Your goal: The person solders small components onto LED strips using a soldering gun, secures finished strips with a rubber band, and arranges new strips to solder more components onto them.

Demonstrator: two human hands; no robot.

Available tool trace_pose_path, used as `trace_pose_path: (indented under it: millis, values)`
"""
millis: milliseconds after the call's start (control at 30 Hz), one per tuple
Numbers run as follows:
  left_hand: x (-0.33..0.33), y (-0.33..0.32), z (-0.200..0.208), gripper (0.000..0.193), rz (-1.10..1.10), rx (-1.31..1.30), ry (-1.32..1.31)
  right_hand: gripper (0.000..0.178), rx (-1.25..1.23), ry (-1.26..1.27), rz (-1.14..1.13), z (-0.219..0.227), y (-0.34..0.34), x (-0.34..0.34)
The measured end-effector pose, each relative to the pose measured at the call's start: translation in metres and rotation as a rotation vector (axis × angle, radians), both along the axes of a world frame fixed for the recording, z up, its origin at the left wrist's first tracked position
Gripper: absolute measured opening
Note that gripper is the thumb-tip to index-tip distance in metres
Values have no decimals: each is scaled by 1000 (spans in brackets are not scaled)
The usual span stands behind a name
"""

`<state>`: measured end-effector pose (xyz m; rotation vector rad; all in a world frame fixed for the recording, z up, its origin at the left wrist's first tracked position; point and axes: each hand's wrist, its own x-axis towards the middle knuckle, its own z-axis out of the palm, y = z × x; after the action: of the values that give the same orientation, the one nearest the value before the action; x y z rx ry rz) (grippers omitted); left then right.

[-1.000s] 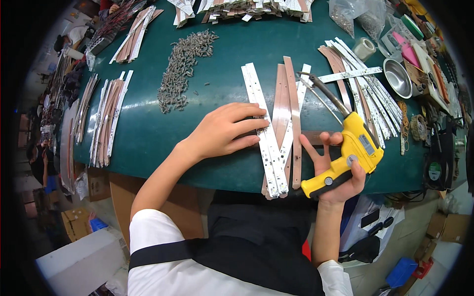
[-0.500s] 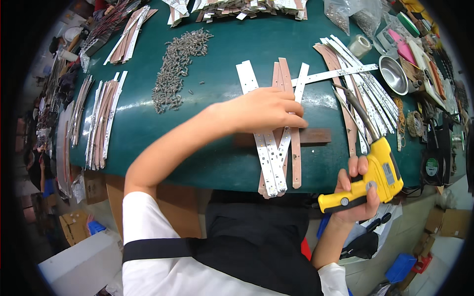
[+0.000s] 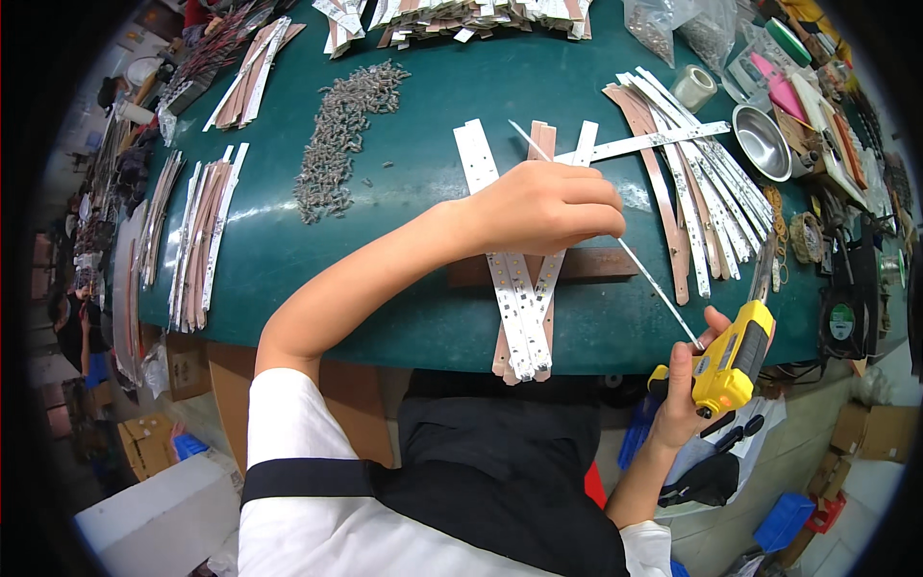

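Observation:
My left hand (image 3: 553, 207) pinches a narrow circuit-board strip (image 3: 659, 287), turned edge-on and raised slantwise over the other strips. Its lower end comes to the fingertips of my right hand (image 3: 685, 404); whether they grip it I cannot tell. That same right hand holds a yellow soldering gun (image 3: 733, 363), its metal tip pointing away and upward. Beneath my left hand, white LED strips (image 3: 524, 322) and pinkish-brown ones cross in a narrow fan. They lie over a dark brown block (image 3: 596, 265) on the green table (image 3: 404, 279). My left palm hides the middle of the fan.
Small metal pieces (image 3: 332, 144) lie heaped at left-centre. Bundled strips (image 3: 204, 240) rest further left, with a large pile (image 3: 490, 19) at the back. On the right are fanned strips (image 3: 711, 197), a tape roll (image 3: 694, 87) and a metal bowl (image 3: 762, 142).
One strip has come up off the fan in my left hand and turned edge-on. The soldering gun has swung round, its tip moving right, away from the strips.

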<state>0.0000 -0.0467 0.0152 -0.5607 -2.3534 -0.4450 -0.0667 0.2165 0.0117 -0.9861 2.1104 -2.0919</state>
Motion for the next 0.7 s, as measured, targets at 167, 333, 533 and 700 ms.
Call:
trace_pose_path:
  millis: [167, 333, 533, 700]
  values:
    - [3, 14, -8, 19, -14, 121, 111, 30, 110, 254, -24, -6, 11, -5]
    - [14, 31, -4, 21, 85, 101, 95, 17, 62, 27, -61, 2, 21, 10]
    - [108, 17, 30, 47, 69, -39, -378, 12, 69, 74, -83, 12, 28, 10]
    - [111, 21, 2, 40, 179, -138, -296, 14, 95, 288, -80, 7, 20, 13]
